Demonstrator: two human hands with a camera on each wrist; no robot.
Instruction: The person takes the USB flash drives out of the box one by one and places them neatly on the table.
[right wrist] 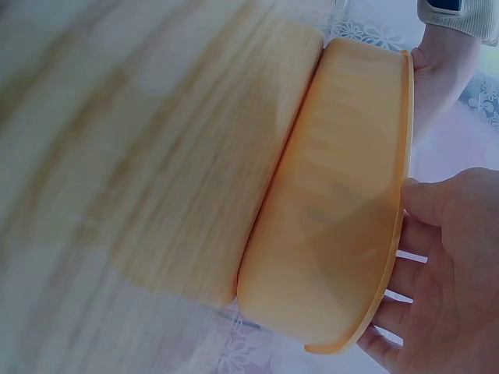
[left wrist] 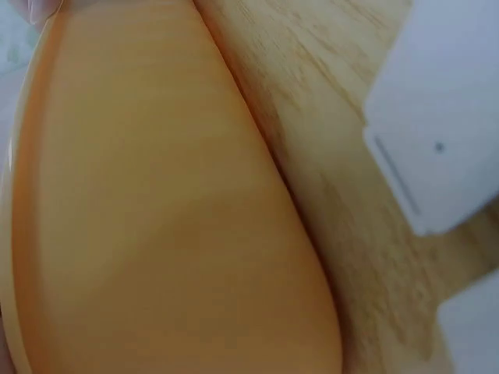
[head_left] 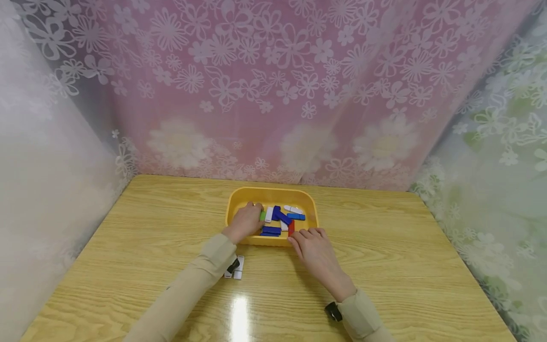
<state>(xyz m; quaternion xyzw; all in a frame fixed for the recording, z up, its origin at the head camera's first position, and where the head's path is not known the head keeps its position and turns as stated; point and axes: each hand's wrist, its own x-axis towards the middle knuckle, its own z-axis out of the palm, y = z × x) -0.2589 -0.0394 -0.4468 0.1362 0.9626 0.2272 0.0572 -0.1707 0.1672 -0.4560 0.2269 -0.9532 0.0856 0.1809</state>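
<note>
Sitting mid-counter, slightly toward the back, is a yellow tray (head_left: pixel 239 202) holding a loose pile of small flat blocks: white block (head_left: pixel 268 214), dark blue blocks (head_left: pixel 279 216), another dark blue block (head_left: pixel 271 231) near the front wall, light blue block (head_left: pixel 296 216), red block (head_left: pixel 291 228), white-grey piece (head_left: pixel 293 209) at the back. A sliver of green block (head_left: pixel 262 215) shows just beside the left hand.

Left hand (head_left: pixel 245 221) is inside the tray on its left side, fingers curled down over the blocks there. Green sliver sits right at the fingertips, but whether anything is pinched is hidden by the hand itself, so cannot tell. Left wrist view shows only the tray's outer wall (left wrist: pixel 156 218) against the counter (left wrist: pixel 327 117), blurred.

Right hand (head_left: pixel 315 249) rests at the tray's front-right rim, fingers relaxed and mostly straight, tips touching the rim next to the red block. Right wrist view backs that up: the fingers (right wrist: pixel 448 257) are spread loosely along the tray edge (right wrist: pixel 351 210), gripping nothing.

Two white blocks (head_left: pixel 239 267) lie side by side on the wooden counter (head_left: pixel 384 247), just in front of the tray and partly under the left sleeve (head_left: pixel 188 289). They show close up in the left wrist view as white blocks (left wrist: pixel 440 109).

Floral pink curtain (head_left: pixel 278 85) hangs behind the counter, with pale sheer panels on either side.
</note>
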